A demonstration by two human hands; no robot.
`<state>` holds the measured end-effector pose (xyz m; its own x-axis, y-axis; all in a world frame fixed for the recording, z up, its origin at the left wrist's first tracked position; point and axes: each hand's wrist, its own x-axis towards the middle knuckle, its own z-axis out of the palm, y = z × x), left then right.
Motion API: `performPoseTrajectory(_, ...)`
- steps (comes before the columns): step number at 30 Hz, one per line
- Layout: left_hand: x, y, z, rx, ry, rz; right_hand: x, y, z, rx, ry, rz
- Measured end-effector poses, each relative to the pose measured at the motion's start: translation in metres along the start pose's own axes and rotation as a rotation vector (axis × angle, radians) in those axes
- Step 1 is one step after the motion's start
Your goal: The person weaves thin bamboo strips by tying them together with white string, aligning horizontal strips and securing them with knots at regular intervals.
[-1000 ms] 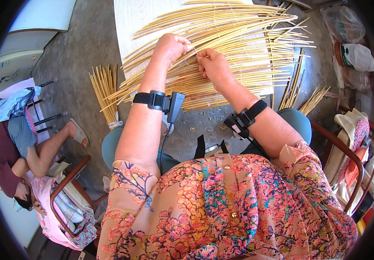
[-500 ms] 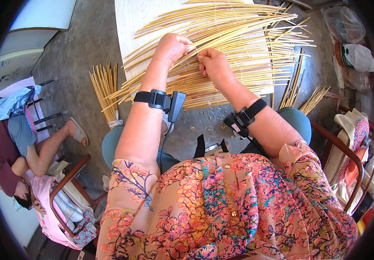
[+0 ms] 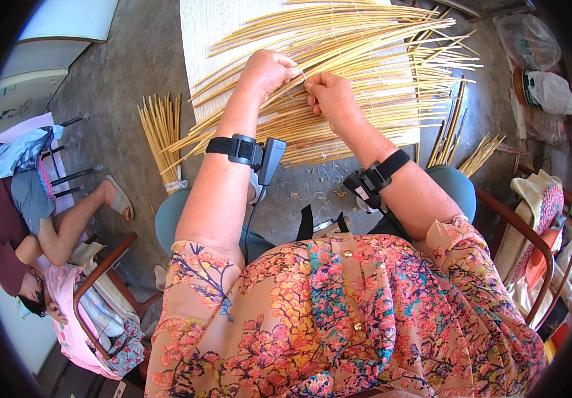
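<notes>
A wide layer of long yellow reed-like sticks (image 3: pixel 365 83), crossed by rows of thin thread, spreads over a pale wood-grain board (image 3: pixel 205 50). Above its middle, my left hand (image 3: pixel 269 71) is closed in a pinch on a white string (image 3: pixel 303 75). Close by on the right, my right hand (image 3: pixel 332 96) has its fingers pinched on the same string, which loops down between the hands over the sticks. The fingertips hide the string's ends. Each wrist carries a black strap with a small device.
A tied stick bundle (image 3: pixel 160 136) stands left of the board, with loose sticks (image 3: pixel 481 154) at the right. Scraps litter the floor below. A wooden chair arm (image 3: pixel 524 229) is at my right. At far left a person (image 3: pixel 14 225) sits near another chair (image 3: pixel 103 265).
Both hands stay pinched at the string in almost the same place. The view has shifted very slightly, and little else differs.
</notes>
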<state>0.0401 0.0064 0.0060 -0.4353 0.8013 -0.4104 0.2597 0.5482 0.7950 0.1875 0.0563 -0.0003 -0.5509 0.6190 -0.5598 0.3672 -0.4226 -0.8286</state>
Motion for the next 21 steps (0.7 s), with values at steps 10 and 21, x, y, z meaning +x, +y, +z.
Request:
performPoseTrajectory(10, 0.0, -0.003, 0.0, 0.028, 0.04, -0.049, -0.004, -0.009, -0.004, 0.007, -0.029, 0.009)
performPoseTrajectory(21, 0.002, -0.01, 0.011, -0.053, 0.054, -0.03, 0.008, 0.01, -0.002, 0.016, 0.032, -0.073)
